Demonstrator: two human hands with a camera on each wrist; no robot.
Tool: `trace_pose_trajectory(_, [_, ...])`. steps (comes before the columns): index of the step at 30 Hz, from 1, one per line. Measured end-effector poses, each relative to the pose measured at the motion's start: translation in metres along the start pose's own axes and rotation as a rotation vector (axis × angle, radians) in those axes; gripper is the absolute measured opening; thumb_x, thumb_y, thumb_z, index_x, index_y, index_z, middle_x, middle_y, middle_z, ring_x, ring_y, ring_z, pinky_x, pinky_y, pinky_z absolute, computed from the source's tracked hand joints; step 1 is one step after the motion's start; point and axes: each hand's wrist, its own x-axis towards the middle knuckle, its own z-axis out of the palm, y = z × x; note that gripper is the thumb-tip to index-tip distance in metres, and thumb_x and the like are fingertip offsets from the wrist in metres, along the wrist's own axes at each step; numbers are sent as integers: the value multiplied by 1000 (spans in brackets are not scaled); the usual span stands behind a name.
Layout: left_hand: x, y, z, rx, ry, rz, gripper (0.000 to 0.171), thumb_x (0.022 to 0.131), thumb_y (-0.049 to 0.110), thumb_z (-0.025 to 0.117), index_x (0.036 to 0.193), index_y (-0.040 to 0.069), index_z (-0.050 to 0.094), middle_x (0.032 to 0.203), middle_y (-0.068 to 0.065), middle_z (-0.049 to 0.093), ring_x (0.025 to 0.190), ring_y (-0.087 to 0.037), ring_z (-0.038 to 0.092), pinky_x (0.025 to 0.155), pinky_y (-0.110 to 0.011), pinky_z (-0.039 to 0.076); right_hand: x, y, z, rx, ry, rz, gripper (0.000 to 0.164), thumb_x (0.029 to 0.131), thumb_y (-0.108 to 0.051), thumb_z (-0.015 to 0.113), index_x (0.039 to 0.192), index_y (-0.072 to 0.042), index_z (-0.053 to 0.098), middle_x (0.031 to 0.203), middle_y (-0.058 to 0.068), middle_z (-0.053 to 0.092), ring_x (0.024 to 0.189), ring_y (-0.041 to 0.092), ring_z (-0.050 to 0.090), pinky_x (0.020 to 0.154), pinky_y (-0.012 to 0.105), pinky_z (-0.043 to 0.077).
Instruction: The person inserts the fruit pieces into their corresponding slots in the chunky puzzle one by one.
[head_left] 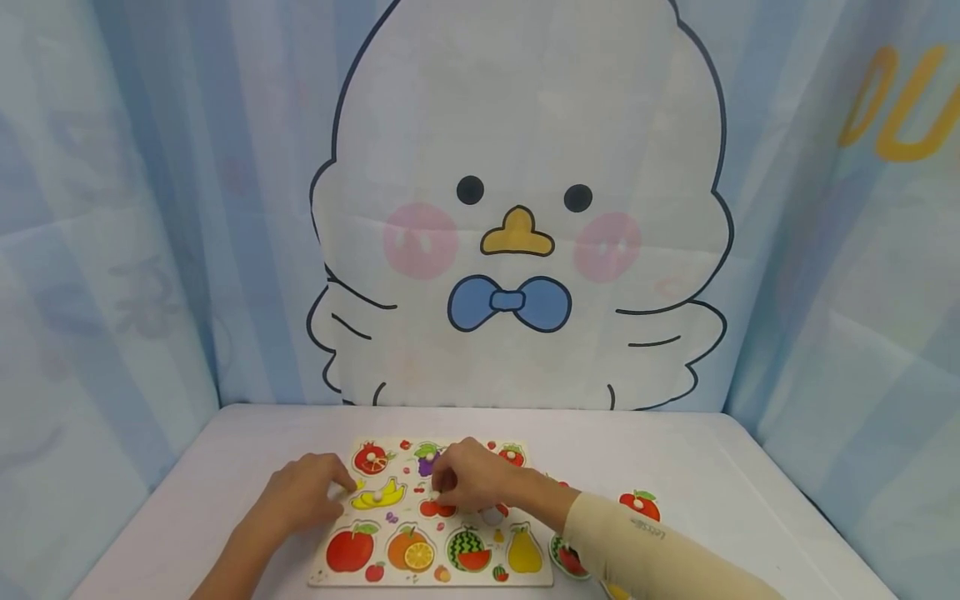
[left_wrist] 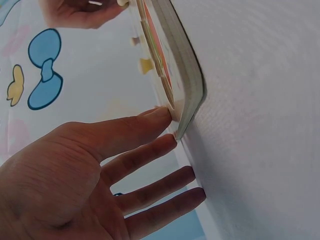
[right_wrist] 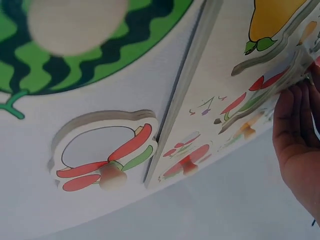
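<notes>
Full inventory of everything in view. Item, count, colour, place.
Table: 1, white, foreground.
Fruit puzzle board: 1, white, on table.
Pomegranate: 1, red, board's back left.
Grapes: 1 bunch, purple, back row.
Bananas: 1 bunch, yellow, board's left.
Other fruits: 2 visible, red, centre and back right.
Apple, orange, watermelon, pear: 1 each; red, orange, green-red, yellow; front row.
Loose watermelon piece: 1, green-red, right of board.
Loose fruit piece: at least 1, red, farther right.
Loose yellow piece: 1, yellow, front right, partly hidden.
Cartoon-bird backdrop: 1, blue-white, behind table.
Left hand: 1, bare, board's left edge.
Right hand: 1, bare, over board's middle.
Right sleeve: 1, cream, lower right.
</notes>
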Motion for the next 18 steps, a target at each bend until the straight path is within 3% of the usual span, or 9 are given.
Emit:
trace_pose_trajectory(10, [2,-2,2,-2,2,1,23,73,11,80,95,17,74,100,-1,67,99,-27,58,89,-56,47,-17,16,-7,21,73,-85,10,85,-15,71,94,-20,71,76,-16,59,66,0,53,61,14,49])
trace_pose_trajectory(18, [2,-2,2,5,-1,0,25,72,14,81,95,17,73,101,-1,66,100,-27,57,89,-56,47,-40,34,-18,24,96,-10,8,86,-15,71,93,-19,72,79,-14,61,69,2,54,65,15,50])
